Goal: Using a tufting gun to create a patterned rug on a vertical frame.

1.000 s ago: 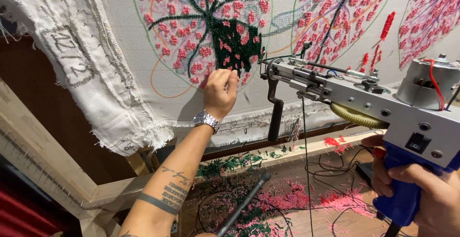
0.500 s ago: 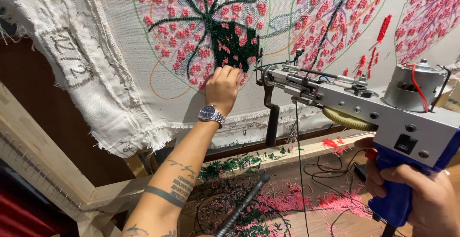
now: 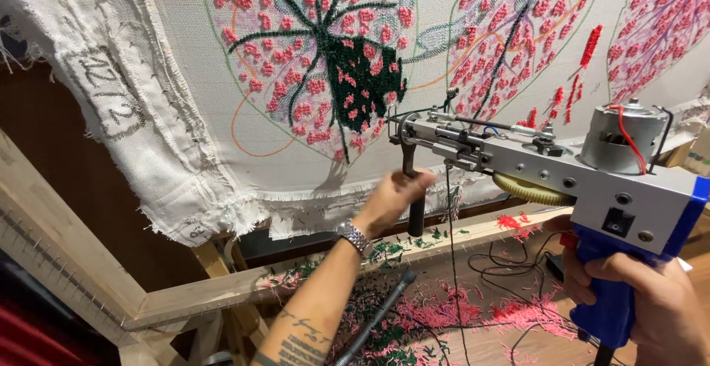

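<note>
Fingers of the left hand [image 3: 390,200] curl around the tufting gun's [image 3: 547,181] black front handle [image 3: 413,188] (right hand [image 3: 651,299] grips its blue handle) before the stretched cloth [image 3: 222,114].

A white cloth [image 3: 222,114], frayed grey at its lower edge, was stretched on a pale wooden frame [image 3: 66,240]. Leaf outlines in green and orange were drawn on it, and they were filled with pink dots, dark green veins and a dark green patch [image 3: 362,78]. A tufting gun [image 3: 562,181] was seen in silver metal with a blue grip, a brass-coloured gear and a red wire. Pink and green yarn scraps [image 3: 444,314] were strewn below the frame's lower bar.
</note>
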